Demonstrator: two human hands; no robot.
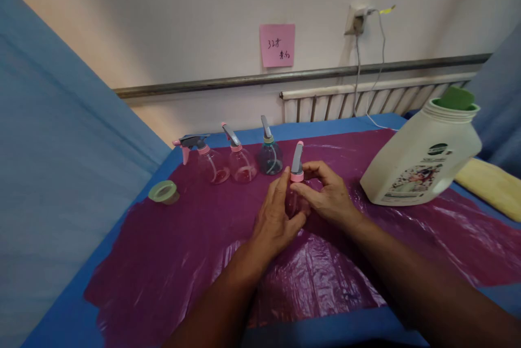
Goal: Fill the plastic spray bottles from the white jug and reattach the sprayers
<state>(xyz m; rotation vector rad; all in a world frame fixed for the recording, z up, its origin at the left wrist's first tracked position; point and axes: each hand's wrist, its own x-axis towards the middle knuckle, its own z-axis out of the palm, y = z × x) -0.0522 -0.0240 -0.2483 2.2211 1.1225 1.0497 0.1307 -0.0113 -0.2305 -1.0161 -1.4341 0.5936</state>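
In front of me stands a pink spray bottle (297, 175) with a grey trigger head, upright on the purple plastic sheet (195, 261). My left hand (275, 215) wraps round the left side of its clear body. From the right, my right hand (325, 190) has its thumb and fingers at the pink collar. Most of the bottle's body is hidden behind my hands. Just beyond stand a teal spray bottle (271, 158), a pink spray bottle (243, 165) and another pink one (213, 166), whose nozzle points left. Each shows a dip tube inside.
A large white jug (423, 158) with a green scoop (456, 98) in its mouth stands at the right, by a folded yellow cloth (490, 188). A small green-rimmed cup (164, 193) sits at the left. Cables hang from a wall socket (356, 20).
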